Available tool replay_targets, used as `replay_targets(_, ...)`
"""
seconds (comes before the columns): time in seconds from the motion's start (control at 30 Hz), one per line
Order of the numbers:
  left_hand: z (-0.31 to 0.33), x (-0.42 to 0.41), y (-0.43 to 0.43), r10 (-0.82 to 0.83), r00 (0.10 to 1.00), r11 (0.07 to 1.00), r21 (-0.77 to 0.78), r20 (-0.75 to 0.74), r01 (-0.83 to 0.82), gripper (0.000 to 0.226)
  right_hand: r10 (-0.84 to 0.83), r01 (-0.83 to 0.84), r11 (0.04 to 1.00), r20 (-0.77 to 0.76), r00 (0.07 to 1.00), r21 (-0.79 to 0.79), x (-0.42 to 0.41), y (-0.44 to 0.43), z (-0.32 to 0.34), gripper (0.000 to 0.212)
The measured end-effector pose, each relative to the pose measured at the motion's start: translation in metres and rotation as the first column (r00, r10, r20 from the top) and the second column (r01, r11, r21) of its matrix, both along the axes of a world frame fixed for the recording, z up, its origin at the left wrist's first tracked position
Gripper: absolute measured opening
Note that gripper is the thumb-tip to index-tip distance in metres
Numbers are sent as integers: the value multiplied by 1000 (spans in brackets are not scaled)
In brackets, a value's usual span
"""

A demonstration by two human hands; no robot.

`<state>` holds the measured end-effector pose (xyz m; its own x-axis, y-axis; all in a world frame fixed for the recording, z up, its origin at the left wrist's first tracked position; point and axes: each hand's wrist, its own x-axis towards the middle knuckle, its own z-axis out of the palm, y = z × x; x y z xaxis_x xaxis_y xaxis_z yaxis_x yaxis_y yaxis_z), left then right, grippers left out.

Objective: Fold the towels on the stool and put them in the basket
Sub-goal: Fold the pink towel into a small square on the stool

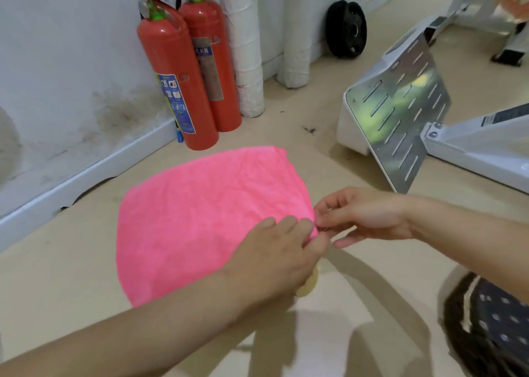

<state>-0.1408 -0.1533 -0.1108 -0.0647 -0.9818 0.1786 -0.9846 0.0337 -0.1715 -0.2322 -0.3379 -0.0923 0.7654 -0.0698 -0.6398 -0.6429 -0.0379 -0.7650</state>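
Beige floor (71, 276) meets a stained white wall (71, 47), where two red fire extinguishers (177, 76) stand, the blue label (176, 102) too blurred to read. The pink towel (200, 219) lies spread above the floor, its right corner pinched by the fingers of the left hand (274, 259) and right hand (363, 216). A slotted metal plate (400, 113) stands near on the right, the basket (492, 328) is at the lower right edge, and bare floor lies left of the towel.

Feed's bright, even indoor light. I get glare off the perforated metal plate (400, 125), soft shadows on the floor (329, 162) lower right, fisheye bowing at edges, and mild softness throughout.
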Motion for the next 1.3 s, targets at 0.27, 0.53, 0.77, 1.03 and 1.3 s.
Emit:
replay_targets(0.27,-9,-3,-10,-13,985,969,-240,173,55,13,-122,121,992,117,986,23,-4,12,-6,5)
replay_targets(0.53,14,-4,-6,61,932,914,-355,-357,-196,16,-151,149,988,62,987,40,-10,16,-15,5)
replay_targets(0.77,16,-10,-14,-67,956,915,-400,-284,-55,10,-200,212,976,169,965,-56,-4,23,-20,9)
replay_targets(1.03,-13,-3,-13,-84,996,986,-141,7,84,13,-288,281,957,140,947,68,-2,20,-14,13)
replay_targets(1.3,-8,-7,2,-59,984,993,-94,168,76,29,-188,207,975,199,962,-82,-5,19,-10,5)
